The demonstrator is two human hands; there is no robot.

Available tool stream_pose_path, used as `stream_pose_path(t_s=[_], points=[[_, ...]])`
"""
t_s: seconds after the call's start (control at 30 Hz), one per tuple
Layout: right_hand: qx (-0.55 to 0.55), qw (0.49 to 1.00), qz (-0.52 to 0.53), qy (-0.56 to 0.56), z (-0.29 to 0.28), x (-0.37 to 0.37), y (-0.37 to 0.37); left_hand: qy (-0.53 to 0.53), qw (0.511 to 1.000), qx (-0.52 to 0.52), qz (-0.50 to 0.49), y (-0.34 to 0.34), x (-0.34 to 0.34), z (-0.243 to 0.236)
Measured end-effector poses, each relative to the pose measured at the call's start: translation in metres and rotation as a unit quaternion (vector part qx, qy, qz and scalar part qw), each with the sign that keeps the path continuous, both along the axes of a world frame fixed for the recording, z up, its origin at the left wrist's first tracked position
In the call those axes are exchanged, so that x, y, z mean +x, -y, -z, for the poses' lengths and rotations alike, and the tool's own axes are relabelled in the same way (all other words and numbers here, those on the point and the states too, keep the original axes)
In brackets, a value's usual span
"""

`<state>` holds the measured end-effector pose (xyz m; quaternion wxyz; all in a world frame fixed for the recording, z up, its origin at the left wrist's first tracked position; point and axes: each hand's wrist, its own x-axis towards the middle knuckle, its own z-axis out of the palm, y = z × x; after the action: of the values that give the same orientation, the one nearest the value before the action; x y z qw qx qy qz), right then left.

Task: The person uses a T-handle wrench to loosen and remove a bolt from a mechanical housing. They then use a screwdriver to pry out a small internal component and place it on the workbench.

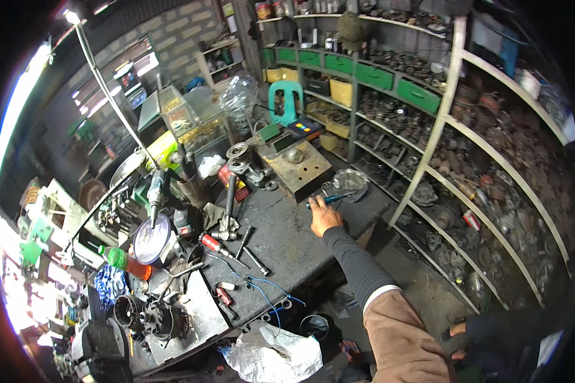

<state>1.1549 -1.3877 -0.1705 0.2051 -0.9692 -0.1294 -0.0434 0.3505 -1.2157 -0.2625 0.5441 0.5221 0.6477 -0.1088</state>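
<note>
My right hand (326,218) reaches over the far right part of the dark workbench (287,220), its forearm in a dark sleeve under a brown one. The fingers are closed on the blue handle of what looks like a screwdriver (330,199), whose thin shaft points right toward a clear plastic bag (351,182). Just beyond the hand stands a rusty metal block with holes (300,171), a round metal piece (296,155) on its top. My left hand is out of view.
Opened motor parts (152,317) lie at the bench's near left. A red-handled tool (212,243), a hammer (229,207) and blue wire (262,295) are mid-bench. Shelves of metal parts (473,191) line the right. Someone's feet (457,330) show at lower right.
</note>
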Motion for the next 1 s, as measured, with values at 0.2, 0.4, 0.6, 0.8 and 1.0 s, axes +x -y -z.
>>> stream_pose_path(t_s=[0.2,0.4,0.6,0.8,1.0], points=[[-0.084,0.990,-0.105,0.037,0.043,0.078,-0.009,-0.029,0.989,0.109,-0.092,0.053,-0.029,0.001],[-0.206,0.960,-0.181,0.050,0.021,0.068,-0.002,-0.198,0.966,0.163,0.040,0.072,-0.071,-0.015],[-0.229,0.932,-0.120,0.256,-0.073,-0.046,-0.076,-0.187,0.970,0.063,-0.143,0.089,-0.149,-0.007],[0.299,0.877,-0.178,0.332,-0.120,-0.107,-0.181,-0.177,0.951,0.045,-0.249,0.031,-0.294,0.063],[0.700,0.590,-0.305,-0.261,-0.257,-0.454,-0.355,-0.143,0.928,0.212,-0.270,-0.101,-0.386,0.079]])
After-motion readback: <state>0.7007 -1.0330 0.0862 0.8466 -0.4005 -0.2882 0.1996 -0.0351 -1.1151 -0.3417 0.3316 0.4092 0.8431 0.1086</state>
